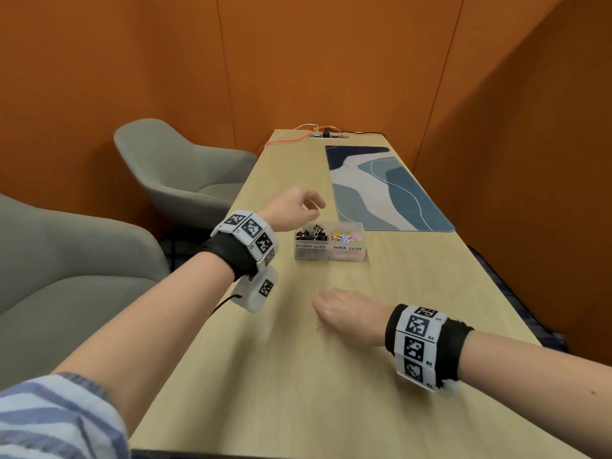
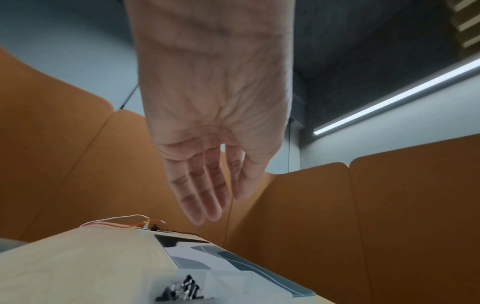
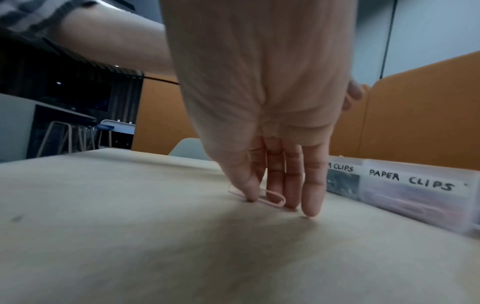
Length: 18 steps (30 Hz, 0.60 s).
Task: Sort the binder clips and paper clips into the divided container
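Observation:
A clear divided container [image 1: 331,256] stands mid-table, labelled BINDER CLIPS and PAPER CLIPS. Black binder clips [image 1: 310,233] fill its left compartment and coloured paper clips [image 1: 347,236] its right one. My left hand [image 1: 316,207] hovers just above the binder clip side; in the left wrist view the hand [image 2: 223,205] has straight fingers and holds nothing. My right hand [image 1: 319,313] is down on the table in front of the container. In the right wrist view its thumb and index finger pinch a pink paper clip [image 3: 275,200] against the tabletop.
The light wooden table [image 1: 331,392] is long and narrow. A blue patterned mat [image 1: 381,187] lies behind the container, and a power socket with orange cables [image 1: 328,135] sits at the far end. Two grey chairs [image 1: 185,170] stand to the left. Orange walls close in all round.

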Each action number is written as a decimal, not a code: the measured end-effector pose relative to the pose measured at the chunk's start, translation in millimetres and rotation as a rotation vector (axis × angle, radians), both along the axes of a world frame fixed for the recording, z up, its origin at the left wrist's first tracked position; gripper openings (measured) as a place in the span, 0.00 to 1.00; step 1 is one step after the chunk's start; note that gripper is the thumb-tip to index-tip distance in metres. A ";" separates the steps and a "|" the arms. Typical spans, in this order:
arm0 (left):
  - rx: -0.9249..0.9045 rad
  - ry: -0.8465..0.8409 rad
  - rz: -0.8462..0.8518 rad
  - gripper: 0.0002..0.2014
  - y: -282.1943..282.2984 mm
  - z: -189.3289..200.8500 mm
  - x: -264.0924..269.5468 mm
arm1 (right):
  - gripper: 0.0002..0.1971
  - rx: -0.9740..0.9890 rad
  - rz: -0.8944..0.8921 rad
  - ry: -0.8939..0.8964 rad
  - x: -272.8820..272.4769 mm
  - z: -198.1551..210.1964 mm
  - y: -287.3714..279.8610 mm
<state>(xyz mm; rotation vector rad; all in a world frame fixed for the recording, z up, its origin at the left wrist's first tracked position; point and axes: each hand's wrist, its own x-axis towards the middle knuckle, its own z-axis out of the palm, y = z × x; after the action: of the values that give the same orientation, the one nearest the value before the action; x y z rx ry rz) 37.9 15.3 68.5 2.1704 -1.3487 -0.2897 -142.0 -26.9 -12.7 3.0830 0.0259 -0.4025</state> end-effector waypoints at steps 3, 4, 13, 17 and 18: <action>-0.004 0.003 0.012 0.13 16.3 -3.2 4.8 | 0.09 0.101 -0.053 -0.014 -1.1 3.6 -4.5; -0.004 0.002 0.014 0.13 20.3 -5.1 5.5 | 0.11 0.149 -0.095 0.010 -0.1 6.0 -10.7; 0.052 -0.071 0.034 0.12 40.7 -27.5 4.8 | 0.09 0.451 -0.659 -0.382 58.8 52.2 -97.9; 0.095 -0.130 0.027 0.11 36.0 -33.6 3.7 | 0.14 0.408 -0.742 -0.428 75.8 43.6 -106.1; 0.110 -0.147 0.027 0.11 35.0 -33.8 2.4 | 0.16 0.371 -0.732 -0.412 76.2 41.1 -103.9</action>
<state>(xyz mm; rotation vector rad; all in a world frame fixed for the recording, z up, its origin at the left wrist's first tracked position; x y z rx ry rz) 40.3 50.2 34.7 2.3386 -1.4113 -0.2010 -65.8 -130.7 28.3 3.3478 -1.1751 0.2789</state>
